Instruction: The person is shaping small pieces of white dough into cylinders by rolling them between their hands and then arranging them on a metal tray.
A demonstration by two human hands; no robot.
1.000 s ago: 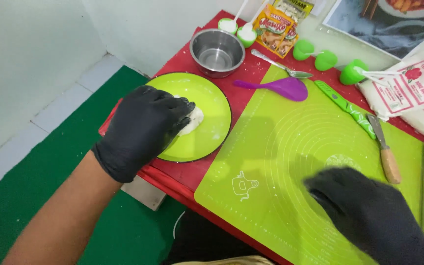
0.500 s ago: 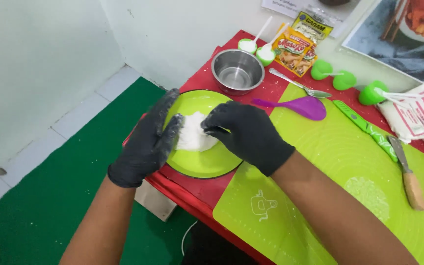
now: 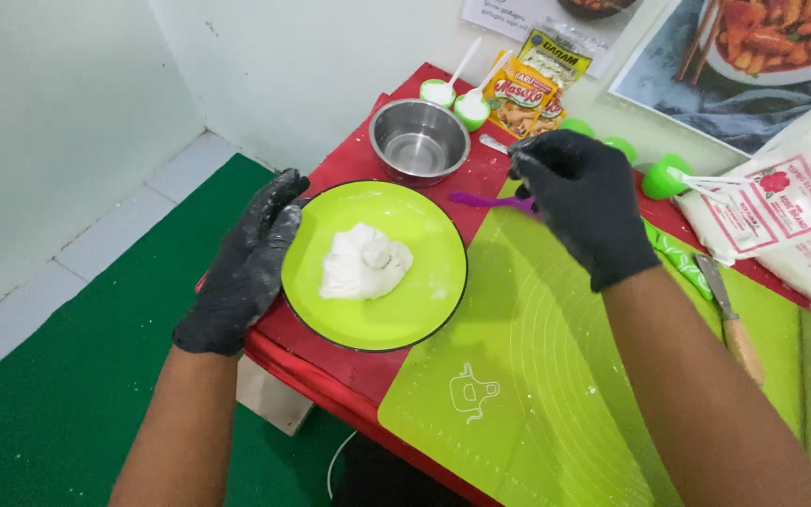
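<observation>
Red table (image 3: 349,376) against a white wall, green floor below. Left hand (image 3: 241,268) – grip released, fingers flat on the rim of the lime plate (image 3: 429,310), likely steadying it; white dough (image 3: 363,263) sits mid-plate, untouched. Right hand (image 3: 579,202) hangs over the purple spatula (image 3: 481,200), fingers curled – can't tell if it grasps it; blade hidden. Steel bowl (image 3: 419,141) just behind, green mat (image 3: 556,376) alongside, cut off.

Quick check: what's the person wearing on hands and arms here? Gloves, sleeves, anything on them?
Both the left hand and right hand wear thin black disposable gloves ending at the wrist. The left glove is dusted with white powder on fingers and back; the right looks mostly clean. Forearms are bare: no sleeves, watch or bands visible.
</observation>
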